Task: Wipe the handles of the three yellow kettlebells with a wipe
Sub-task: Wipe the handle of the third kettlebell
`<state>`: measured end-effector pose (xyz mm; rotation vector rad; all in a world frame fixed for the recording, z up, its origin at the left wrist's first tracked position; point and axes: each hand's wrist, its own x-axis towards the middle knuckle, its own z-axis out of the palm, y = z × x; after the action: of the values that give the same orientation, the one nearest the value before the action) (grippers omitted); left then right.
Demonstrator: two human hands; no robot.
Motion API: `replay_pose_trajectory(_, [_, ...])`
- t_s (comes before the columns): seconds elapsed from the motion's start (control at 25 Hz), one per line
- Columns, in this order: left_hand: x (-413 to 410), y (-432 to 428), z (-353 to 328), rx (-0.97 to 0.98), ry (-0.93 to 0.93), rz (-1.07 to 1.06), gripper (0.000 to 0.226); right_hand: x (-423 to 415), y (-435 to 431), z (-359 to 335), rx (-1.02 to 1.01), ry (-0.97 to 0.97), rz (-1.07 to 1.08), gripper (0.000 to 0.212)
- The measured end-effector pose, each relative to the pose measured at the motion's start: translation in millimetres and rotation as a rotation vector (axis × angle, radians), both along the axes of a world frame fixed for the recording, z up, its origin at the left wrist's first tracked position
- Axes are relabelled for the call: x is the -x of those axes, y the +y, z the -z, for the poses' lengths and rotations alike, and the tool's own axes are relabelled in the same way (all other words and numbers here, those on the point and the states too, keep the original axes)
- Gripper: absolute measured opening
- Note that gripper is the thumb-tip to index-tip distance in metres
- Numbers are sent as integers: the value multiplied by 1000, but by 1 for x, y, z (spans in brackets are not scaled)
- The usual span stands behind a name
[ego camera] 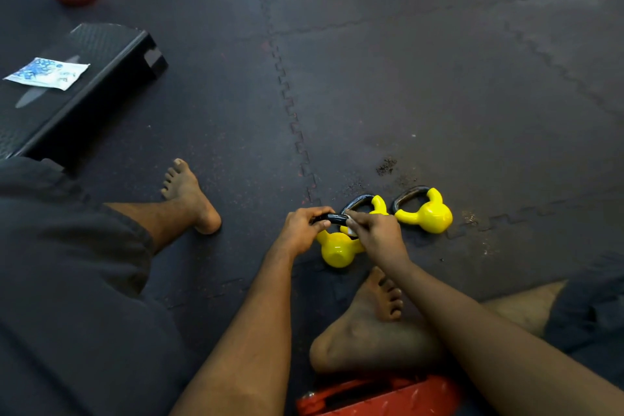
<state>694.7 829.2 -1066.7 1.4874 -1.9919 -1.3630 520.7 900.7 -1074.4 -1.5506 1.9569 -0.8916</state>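
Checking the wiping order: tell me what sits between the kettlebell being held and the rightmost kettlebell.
The middle kettlebell lies there, its body partly hidden behind the right hand, as the head view shows.

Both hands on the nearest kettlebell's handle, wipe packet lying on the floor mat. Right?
Not quite. Head view shows the wipe packet lying on the black step platform, not the floor mat. The left hand and right hand are on the nearest kettlebell's handle.
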Motion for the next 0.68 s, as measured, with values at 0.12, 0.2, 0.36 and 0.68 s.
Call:
replay_pose_trajectory(0.12, [1, -2, 0, 2, -1, 51, 31, 17, -10, -13, -183, -21, -53, 20])
replay_pose_trajectory(0.2, [4, 0, 2, -11, 26, 44, 32, 22, -8, -17, -213, -21, -107, 20])
replay_pose_trajectory(0.36, [2, 7, 14, -27, 89, -136, 32, 4, 11, -9, -86, -74, -46, 30])
replay_pose_trajectory(0.68, [6, 8, 18, -82, 108, -297, 20, 10, 13, -4, -116, -263, -40, 21])
